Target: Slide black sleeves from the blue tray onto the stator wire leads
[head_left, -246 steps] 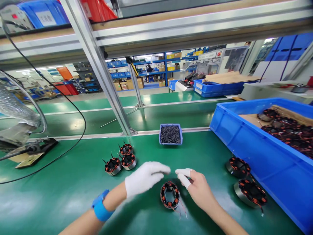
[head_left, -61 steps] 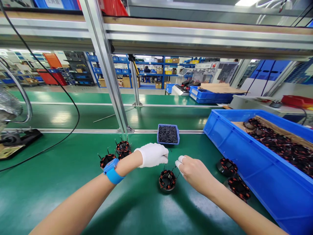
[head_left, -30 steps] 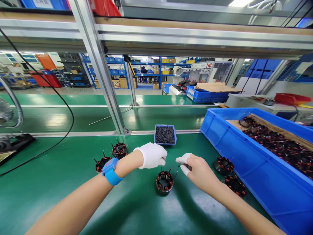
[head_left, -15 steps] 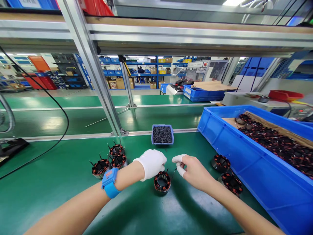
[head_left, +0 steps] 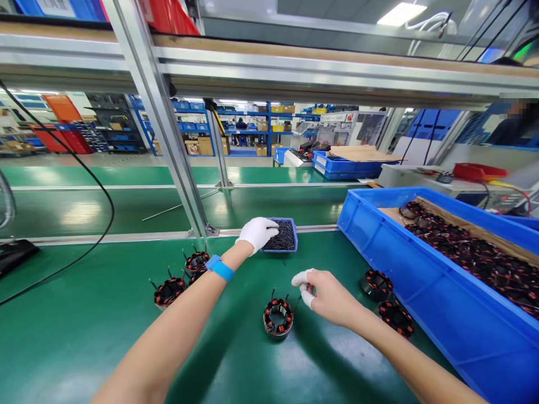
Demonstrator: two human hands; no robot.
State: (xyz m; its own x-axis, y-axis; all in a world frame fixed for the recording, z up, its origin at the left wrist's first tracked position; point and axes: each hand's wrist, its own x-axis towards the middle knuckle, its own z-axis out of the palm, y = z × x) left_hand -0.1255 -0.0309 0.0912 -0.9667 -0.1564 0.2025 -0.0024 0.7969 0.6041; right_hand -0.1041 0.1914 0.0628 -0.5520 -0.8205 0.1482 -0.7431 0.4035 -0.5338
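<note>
A wound stator (head_left: 278, 317) with orange-and-black coils stands on the green mat (head_left: 105, 314) in front of me. My right hand (head_left: 326, 294), with white cots on thumb and forefinger, hovers just right of it and pinches one of its thin lead wires. My left hand (head_left: 257, 232), in a white glove with a blue wrist strap, reaches into the small blue tray (head_left: 290, 247) of short black sleeves. Its fingertips rest on the sleeves, and whether it grips one is hidden.
Three stators (head_left: 168, 290) with upright leads sit at the left, two more (head_left: 376, 283) at the right. A large blue crate (head_left: 421, 275) full of stators fills the right side. A slanted aluminium post (head_left: 168, 140) and a black cable (head_left: 101, 191) stand behind. Another person (head_left: 516, 120) is far right.
My left hand has left the stator and stretched forward into the tray of black sleeves. My right hand has stayed pinched beside the stator.
</note>
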